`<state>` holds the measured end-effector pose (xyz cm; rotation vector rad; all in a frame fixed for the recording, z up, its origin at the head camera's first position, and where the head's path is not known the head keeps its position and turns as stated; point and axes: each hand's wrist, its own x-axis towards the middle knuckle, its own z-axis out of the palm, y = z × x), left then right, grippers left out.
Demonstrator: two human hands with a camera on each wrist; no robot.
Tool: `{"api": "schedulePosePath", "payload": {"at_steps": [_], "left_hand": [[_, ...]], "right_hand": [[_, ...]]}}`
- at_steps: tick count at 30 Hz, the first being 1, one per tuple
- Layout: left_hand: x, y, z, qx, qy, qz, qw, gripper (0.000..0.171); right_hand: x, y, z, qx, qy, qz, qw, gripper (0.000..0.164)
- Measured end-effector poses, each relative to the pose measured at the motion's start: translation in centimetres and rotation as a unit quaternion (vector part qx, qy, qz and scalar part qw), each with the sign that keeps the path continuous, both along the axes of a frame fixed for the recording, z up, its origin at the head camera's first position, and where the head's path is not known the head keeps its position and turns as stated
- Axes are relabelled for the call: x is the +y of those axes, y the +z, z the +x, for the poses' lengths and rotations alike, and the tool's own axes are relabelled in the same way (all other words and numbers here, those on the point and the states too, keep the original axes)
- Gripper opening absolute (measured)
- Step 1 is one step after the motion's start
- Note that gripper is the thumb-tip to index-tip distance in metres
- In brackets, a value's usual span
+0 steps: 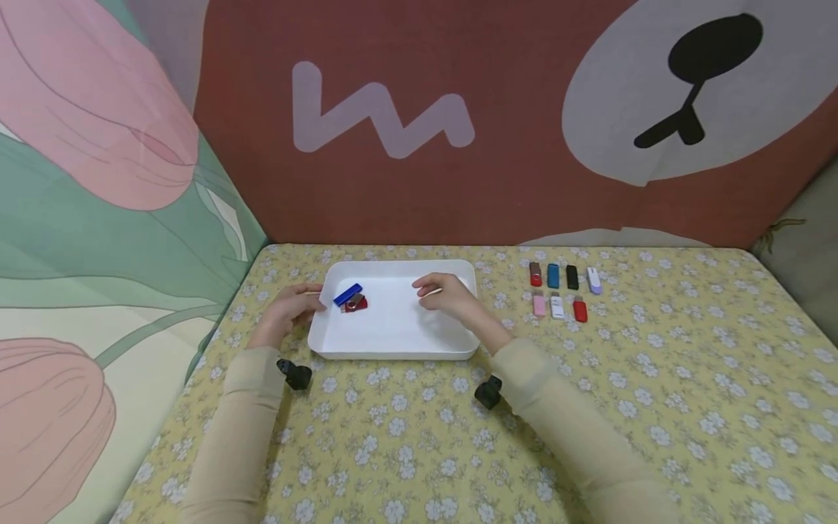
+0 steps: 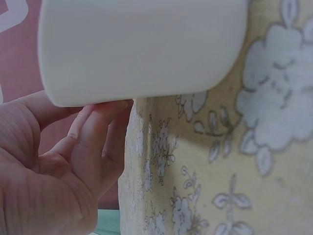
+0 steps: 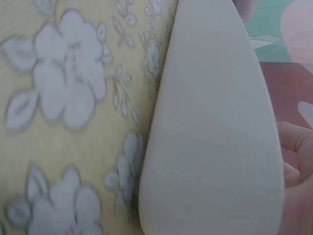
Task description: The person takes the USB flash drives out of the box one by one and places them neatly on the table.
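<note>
A white rectangular tray (image 1: 393,356) lies on the table; inside, at its left end, are a blue USB stick (image 1: 348,295) and a red swivel USB stick (image 1: 356,306) side by side. My left hand (image 1: 288,311) is at the tray's left side, its fingertips touching the outer wall, as the left wrist view also shows. Over the right part of the tray is my right hand (image 1: 447,292), thumb and index finger apart, nothing between them. In the right wrist view the tray wall (image 3: 210,132) hides much of the right hand (image 3: 297,171).
Right of the tray, several USB sticks lie in two rows: red-brown (image 1: 535,274), teal (image 1: 553,276), black (image 1: 572,277) and white-purple (image 1: 593,280) behind; pink (image 1: 539,304), white (image 1: 556,306) and red (image 1: 580,310) in front. A flowered cloth (image 1: 406,437) covers the table. A printed wall (image 1: 406,196) stands behind.
</note>
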<state>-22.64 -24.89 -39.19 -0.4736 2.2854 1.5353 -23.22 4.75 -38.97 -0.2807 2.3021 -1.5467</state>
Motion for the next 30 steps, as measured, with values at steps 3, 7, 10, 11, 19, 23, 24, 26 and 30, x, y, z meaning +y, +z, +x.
{"api": "schedulePosePath", "payload": {"at_steps": [3, 7, 10, 11, 19, 23, 24, 26, 30], "left_hand": [[0.0, 0.0, 0.0, 0.003, -0.004, 0.003, 1.0, 0.06], [-0.2, 0.0, 0.1, 0.006, -0.002, 0.007, 1.0, 0.062], [-0.2, 0.0, 0.1, 0.005, 0.006, 0.01, 0.9999, 0.061], [-0.2, 0.0, 0.1, 0.004, 0.009, 0.011, 0.9999, 0.061], [-0.3, 0.0, 0.2, -0.001, 0.016, 0.02, 0.9997, 0.061], [-0.2, -0.2, 0.1, -0.003, 0.026, 0.027, 0.9993, 0.06], [-0.2, -0.2, 0.1, -0.002, 0.028, 0.028, 0.9992, 0.06], [-0.1, -0.2, 0.1, -0.005, 0.031, 0.029, 0.9991, 0.06], [0.0, -0.1, 0.1, -0.004, 0.035, 0.034, 0.9988, 0.06]], "right_hand": [[-0.5, -0.2, -0.1, -0.003, 0.004, 0.004, 1.0, 0.041], [-1.3, -0.5, -0.3, -0.004, 0.007, 0.008, 1.0, 0.042], [-2.0, -0.7, -0.5, -0.001, 0.007, 0.01, 1.0, 0.042], [-2.2, -0.8, -0.6, -0.001, 0.006, 0.01, 1.0, 0.042], [-3.8, -1.2, -0.7, -0.007, 0.004, 0.017, 1.0, 0.04], [-4.4, -1.4, -1.0, -0.006, 0.0, 0.018, 1.0, 0.039], [-4.5, -1.5, -1.1, -0.006, 0.001, 0.019, 1.0, 0.039], [-4.7, -1.6, -1.2, -0.006, 0.002, 0.018, 1.0, 0.038], [-5.1, -2.0, -1.4, -0.007, 0.003, 0.017, 1.0, 0.038]]}}
